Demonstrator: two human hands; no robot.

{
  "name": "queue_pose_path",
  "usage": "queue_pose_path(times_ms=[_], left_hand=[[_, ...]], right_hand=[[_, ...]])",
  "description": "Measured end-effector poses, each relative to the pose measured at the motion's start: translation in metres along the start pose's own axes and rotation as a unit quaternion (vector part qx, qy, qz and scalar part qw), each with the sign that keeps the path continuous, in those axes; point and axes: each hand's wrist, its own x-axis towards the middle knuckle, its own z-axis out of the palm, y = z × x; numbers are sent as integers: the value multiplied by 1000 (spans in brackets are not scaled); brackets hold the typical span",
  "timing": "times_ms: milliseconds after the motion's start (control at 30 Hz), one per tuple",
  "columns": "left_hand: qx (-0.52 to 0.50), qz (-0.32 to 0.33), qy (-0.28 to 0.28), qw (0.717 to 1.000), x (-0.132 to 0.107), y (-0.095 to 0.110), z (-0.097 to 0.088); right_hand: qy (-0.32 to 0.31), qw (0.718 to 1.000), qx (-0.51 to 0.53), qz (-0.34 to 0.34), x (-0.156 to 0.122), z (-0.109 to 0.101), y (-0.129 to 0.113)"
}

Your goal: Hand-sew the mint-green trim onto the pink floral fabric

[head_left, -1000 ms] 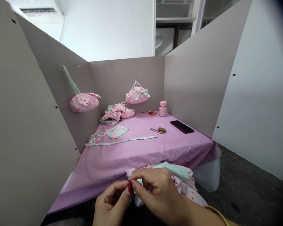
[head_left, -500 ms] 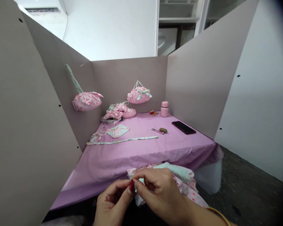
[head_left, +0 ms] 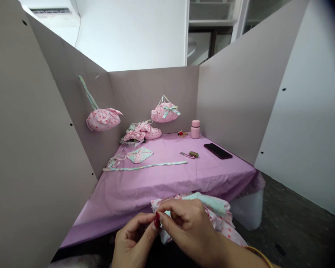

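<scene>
Both my hands work close together at the bottom of the view, in front of the table's near edge. My left hand (head_left: 132, 242) pinches the edge of a pink floral fabric piece (head_left: 222, 219) with a mint lining, thumb and fingers pressed together. My right hand (head_left: 185, 227) is closed on the same fabric from the right, its fingertips meeting the left thumb. Whether a needle sits between the fingers is too small to see. The cloth bunches behind my right hand.
A table with a purple cloth (head_left: 167, 178) holds a long fabric strip (head_left: 145, 167), a folded patch (head_left: 139, 154), small snips and a thread spool (head_left: 193, 154), a phone (head_left: 217, 150), a pink bottle (head_left: 195, 129) and finished pouches (head_left: 141, 132). Two pouches (head_left: 103, 119) hang on the grey partition walls.
The view has drifted slightly; my hands stay pinched on the fabric with almost no movement.
</scene>
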Motion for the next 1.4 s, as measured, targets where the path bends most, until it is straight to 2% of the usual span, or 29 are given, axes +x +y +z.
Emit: queue_pose_path(times_ms=[500,1000,1400], left_hand=[[9,-2,4,1000,-1,2,0],[6,8,15,1000,-1,2,0],[19,18,3,1000,0,-2,-3]], right_hand=[[-29,999,-3,17,-1,-1,-1],[-17,1000,-11,16,0,1,-1],[0,1000,-11,18,1,1,-3]])
